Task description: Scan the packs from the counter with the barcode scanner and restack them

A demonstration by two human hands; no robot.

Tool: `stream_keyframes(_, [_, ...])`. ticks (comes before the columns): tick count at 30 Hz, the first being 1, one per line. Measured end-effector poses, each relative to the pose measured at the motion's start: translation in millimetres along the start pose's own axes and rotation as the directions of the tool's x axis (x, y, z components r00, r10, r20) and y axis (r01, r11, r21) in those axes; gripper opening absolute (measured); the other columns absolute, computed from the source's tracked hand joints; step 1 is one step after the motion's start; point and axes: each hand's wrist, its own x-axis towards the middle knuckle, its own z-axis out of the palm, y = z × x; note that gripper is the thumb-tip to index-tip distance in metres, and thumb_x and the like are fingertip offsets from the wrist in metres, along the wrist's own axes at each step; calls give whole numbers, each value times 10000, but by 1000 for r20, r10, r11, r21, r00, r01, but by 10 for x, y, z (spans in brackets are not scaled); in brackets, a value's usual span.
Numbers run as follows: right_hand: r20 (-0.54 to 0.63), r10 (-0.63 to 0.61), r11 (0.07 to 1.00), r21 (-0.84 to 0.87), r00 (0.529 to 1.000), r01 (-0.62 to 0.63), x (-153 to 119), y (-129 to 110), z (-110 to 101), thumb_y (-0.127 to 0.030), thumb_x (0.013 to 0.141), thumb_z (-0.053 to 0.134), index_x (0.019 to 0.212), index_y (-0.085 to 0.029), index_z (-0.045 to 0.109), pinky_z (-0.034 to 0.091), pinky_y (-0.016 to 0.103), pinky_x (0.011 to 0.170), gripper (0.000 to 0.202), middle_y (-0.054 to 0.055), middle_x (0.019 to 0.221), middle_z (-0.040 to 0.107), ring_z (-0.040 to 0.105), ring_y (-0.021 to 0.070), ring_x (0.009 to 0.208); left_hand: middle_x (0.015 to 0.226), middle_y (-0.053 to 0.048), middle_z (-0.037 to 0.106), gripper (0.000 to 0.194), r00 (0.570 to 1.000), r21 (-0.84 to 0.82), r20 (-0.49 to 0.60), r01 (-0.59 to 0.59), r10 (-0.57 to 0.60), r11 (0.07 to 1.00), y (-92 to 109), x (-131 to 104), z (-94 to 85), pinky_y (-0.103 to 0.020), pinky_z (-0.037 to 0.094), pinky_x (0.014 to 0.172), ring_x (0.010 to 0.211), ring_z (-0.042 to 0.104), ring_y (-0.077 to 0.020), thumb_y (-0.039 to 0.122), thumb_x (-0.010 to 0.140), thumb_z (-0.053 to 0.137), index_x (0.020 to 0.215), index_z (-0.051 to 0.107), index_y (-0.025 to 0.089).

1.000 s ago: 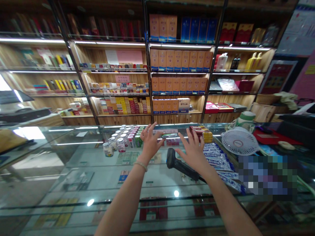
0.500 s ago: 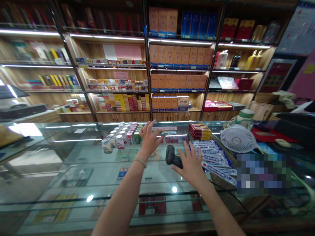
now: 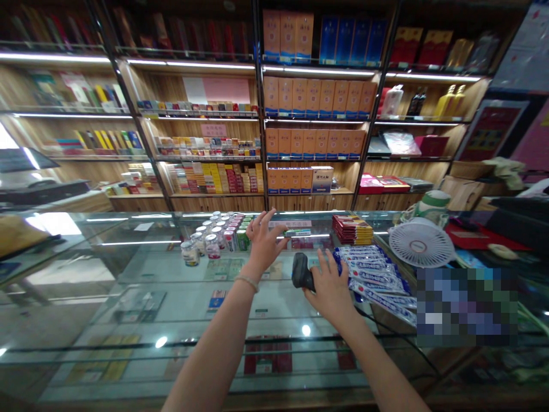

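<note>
My left hand (image 3: 265, 241) is raised over the glass counter with its fingers apart and nothing in them. It is nearest to rows of small lidded jars (image 3: 212, 246) and green packs (image 3: 242, 240) on its left. A slim green-and-white pack (image 3: 298, 233) lies just beyond its thumb. My right hand (image 3: 329, 286) is at the handle of a black handheld barcode scanner (image 3: 301, 269), thumb and fingers spread; whether they touch the handle I cannot tell. Blue-and-white long sachets (image 3: 373, 269) lie fanned beside the right hand, partly hidden by its fingers.
A stack of red and yellow packs (image 3: 352, 230) stands behind the sachets. On the right are a white fan (image 3: 421, 243) and a green-and-white jug (image 3: 431, 205). A black cable (image 3: 397, 332) runs along the right. Shelves of boxes (image 3: 319, 94) line the back wall.
My right hand has come closer to the scanner's handle, its fingers slightly less spread. My left hand has stayed nearly in place. The whole view has shifted slightly.
</note>
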Motion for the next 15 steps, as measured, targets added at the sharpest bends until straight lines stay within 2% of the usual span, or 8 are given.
stream_keyframes(4, [8, 1, 998, 64, 1000, -2, 0, 20, -53, -366, 843, 670, 1066, -198, 699, 258, 666, 1156, 281, 155, 1614, 420, 350, 399, 1485, 1570, -64, 440, 173, 1000, 0, 0, 6, -6, 1000, -4, 0, -3, -599, 230, 1188, 1463, 326, -349, 349, 836, 767, 1005, 751, 313])
stream_keyframes(7, [12, 18, 981, 193, 1000, -20, 0, 50, -174, -340, 834, 654, 1105, -206, 682, 411, 554, 1085, 304, 142, 1579, 475, 501, 363, 1384, 1576, -61, 433, 176, 1000, 0, 0, 16, -16, 1000, -2, -2, -13, -598, 232, 1186, 1461, 324, -353, 340, 833, 771, 1005, 750, 311])
stream_keyframes(9, [21, 28, 949, 312, 999, -33, -7, 73, -283, -312, 838, 626, 1148, -211, 658, 504, 443, 966, 328, 131, 1461, 599, 640, 309, 1218, 1578, -61, 431, 169, 1000, -4, 1, 26, -26, 1000, 1, -3, -18, -602, 231, 1186, 1463, 318, -355, 332, 835, 767, 1001, 749, 307])
stream_keyframes(11, [33, 47, 913, 404, 998, -57, -23, 95, -393, -313, 851, 599, 1153, -224, 644, 530, 374, 836, 318, 96, 1222, 733, 713, 279, 1040, 1578, -63, 429, 168, 999, -9, 4, 35, -35, 999, 4, -3, -22, -609, 229, 1187, 1462, 317, -355, 326, 834, 765, 1000, 747, 304])
stream_keyframes(13, [40, 80, 884, 459, 996, -90, -47, 114, -484, -328, 851, 591, 1120, -231, 643, 521, 352, 760, 291, 65, 1022, 770, 729, 279, 925, 1576, -64, 429, 174, 999, -12, 4, 41, -41, 999, 7, -2, -23, -608, 231, 1189, 1461, 319, -351, 318, 832, 765, 1004, 745, 304])
stream_keyframes(15, [31, 113, 844, 524, 993, -113, -72, 133, -548, -337, 841, 595, 1109, -235, 634, 515, 341, 738, 290, 51, 953, 771, 729, 276, 884, 1572, -62, 430, 177, 999, -12, 2, 44, -44, 999, 9, -2, -26, -602, 236, 1191, 1463, 317, -345, 310, 831, 762, 1007, 743, 305])
